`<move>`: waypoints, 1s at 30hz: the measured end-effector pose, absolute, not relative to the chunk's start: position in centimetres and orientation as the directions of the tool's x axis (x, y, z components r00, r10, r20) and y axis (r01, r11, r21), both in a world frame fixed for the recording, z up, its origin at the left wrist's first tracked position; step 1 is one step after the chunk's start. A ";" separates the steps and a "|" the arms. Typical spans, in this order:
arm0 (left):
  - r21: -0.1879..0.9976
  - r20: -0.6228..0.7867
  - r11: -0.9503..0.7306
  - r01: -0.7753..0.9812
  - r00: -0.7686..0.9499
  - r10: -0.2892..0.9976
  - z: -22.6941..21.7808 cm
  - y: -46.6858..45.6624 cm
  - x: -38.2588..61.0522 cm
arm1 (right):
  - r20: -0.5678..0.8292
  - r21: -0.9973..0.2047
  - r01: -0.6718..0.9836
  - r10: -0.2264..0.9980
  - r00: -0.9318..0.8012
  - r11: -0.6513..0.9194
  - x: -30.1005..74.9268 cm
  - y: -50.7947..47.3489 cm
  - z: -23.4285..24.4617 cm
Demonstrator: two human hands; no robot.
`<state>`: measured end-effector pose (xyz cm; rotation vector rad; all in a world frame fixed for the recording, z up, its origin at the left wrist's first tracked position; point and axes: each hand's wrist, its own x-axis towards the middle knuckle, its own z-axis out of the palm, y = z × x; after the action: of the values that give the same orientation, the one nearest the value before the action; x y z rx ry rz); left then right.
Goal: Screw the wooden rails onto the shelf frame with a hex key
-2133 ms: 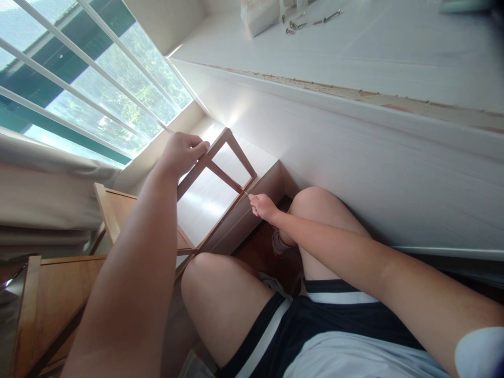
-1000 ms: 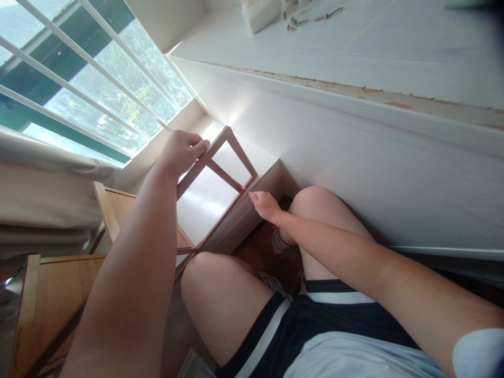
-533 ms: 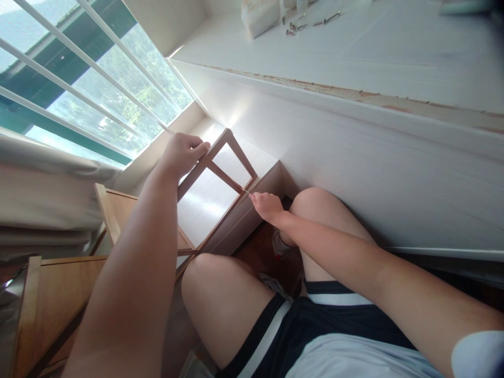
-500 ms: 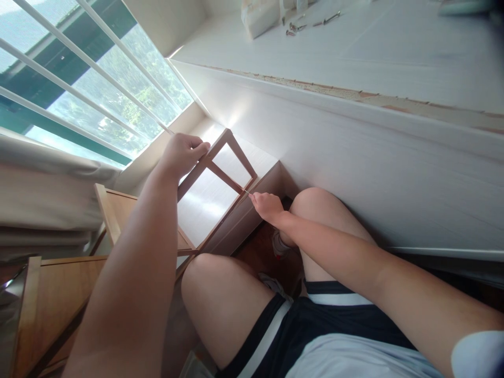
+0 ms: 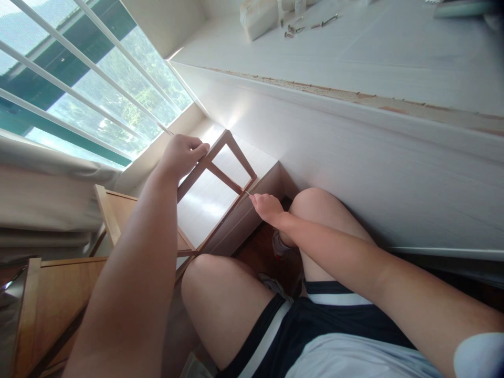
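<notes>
My left hand is closed round the upper rail of a brown wooden frame that leans near the window corner. My right hand pinches a thin metal screw and holds its tip against the frame's lower right rail, where a crossbar meets it. I am crouched, with both knees below the frame.
A large white panel stands on edge along the right, its raw top edge showing. On the white surface beyond it lie loose screws and a pale box. A barred window, a curtain and brown wooden parts are at the left.
My right hand shifted slightly at the frame's rail, keeping the screw tip at the joint. My left hand has held its grip in place.
</notes>
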<state>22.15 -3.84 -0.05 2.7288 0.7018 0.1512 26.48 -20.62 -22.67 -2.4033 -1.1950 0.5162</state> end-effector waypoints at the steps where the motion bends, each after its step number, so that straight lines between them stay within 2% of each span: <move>1: 0.332 0.022 -0.828 0.452 0.874 0.486 -0.1 -3.9 22.1 | -0.147 -0.506 0.663 0.813 0.564 -0.552 26.4 -20.6 -22.7; 20: 0.350 0.013 -0.811 0.469 0.863 0.505 0.2 -4.3 22.1 | -0.139 -0.495 0.671 0.813 0.565 -0.551 26.4 -20.5 -22.6; 30: 0.355 0.027 -0.815 0.458 0.866 0.498 0.0 -4.1 22.1 | -0.089 -0.467 0.707 0.824 0.559 -0.531 26.2 -20.5 -22.7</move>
<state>22.12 -4.14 0.04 2.7005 0.7141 0.1689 26.23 -20.49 -22.72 -2.4181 -1.2467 0.4243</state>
